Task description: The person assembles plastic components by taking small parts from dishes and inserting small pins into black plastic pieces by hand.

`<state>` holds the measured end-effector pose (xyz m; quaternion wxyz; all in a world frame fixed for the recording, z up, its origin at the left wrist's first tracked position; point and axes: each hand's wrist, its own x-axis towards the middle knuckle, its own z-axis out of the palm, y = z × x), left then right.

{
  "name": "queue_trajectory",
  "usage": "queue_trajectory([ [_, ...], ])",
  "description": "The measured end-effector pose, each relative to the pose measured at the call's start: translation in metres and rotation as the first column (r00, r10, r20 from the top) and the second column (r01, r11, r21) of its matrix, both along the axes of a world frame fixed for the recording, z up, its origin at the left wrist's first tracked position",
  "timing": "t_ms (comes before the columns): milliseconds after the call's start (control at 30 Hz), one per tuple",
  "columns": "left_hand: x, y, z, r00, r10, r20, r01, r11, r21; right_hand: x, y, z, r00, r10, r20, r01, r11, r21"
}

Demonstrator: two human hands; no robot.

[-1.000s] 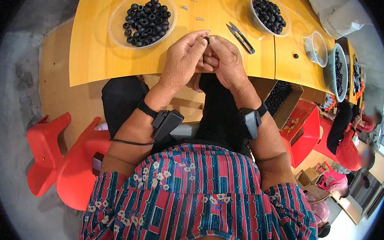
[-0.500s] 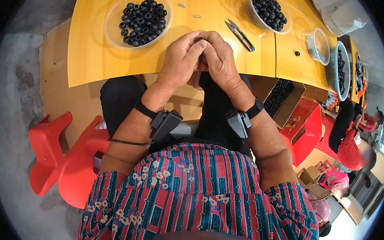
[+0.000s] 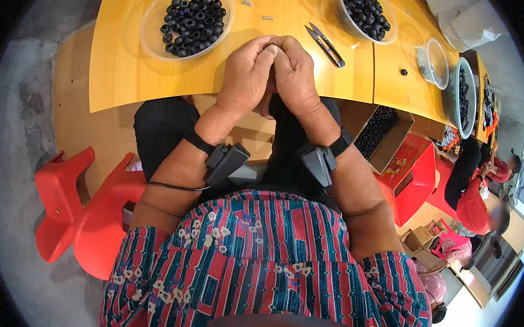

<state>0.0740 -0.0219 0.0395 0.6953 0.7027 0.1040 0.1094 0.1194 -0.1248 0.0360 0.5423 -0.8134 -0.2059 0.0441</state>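
Observation:
My left hand and my right hand are pressed together above the front edge of the yellow table. Their fingers are curled inward and the thumbs meet at the tips. Whatever sits between the fingertips is covered by them. Up and left of my left hand, a clear plastic bowl holds many black round hollow parts. Close to my right hand lies a pair of black thread snips, blades pointing away. Several small clear pieces are scattered beyond my hands.
Another clear bowl of black parts stands at the far right. Beside it are a clear tub, a pale blue basin and one loose black part. Below are an open carton and red stools. Other people sit at right.
A small dark piece that showed between my thumbs is now covered. My thumbs and fingers have shifted slightly against each other. The whole view has moved a little.

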Motion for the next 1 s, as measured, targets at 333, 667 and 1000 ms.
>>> queue_trajectory([
  [333, -0.001, 0.005, -0.003, 0.991, -0.101, 0.09, 0.128, 0.914, -0.385, 0.015, -0.023, 0.033, 0.606, 0.412, -0.68, 0.061, 0.829, 0.557],
  [667, 0.006, 0.003, -0.013, 0.993, 0.068, 0.096, -0.02, 0.9, -0.435, 0.012, -0.018, 0.028, 0.525, 0.403, -0.749, 0.175, 0.811, 0.559],
  [1000, 0.005, 0.012, 0.005, 0.991, 0.03, -0.127, -0.113, 0.685, -0.72, 0.002, -0.01, 0.02, 0.834, 0.173, -0.523, 0.138, 0.853, 0.503],
])
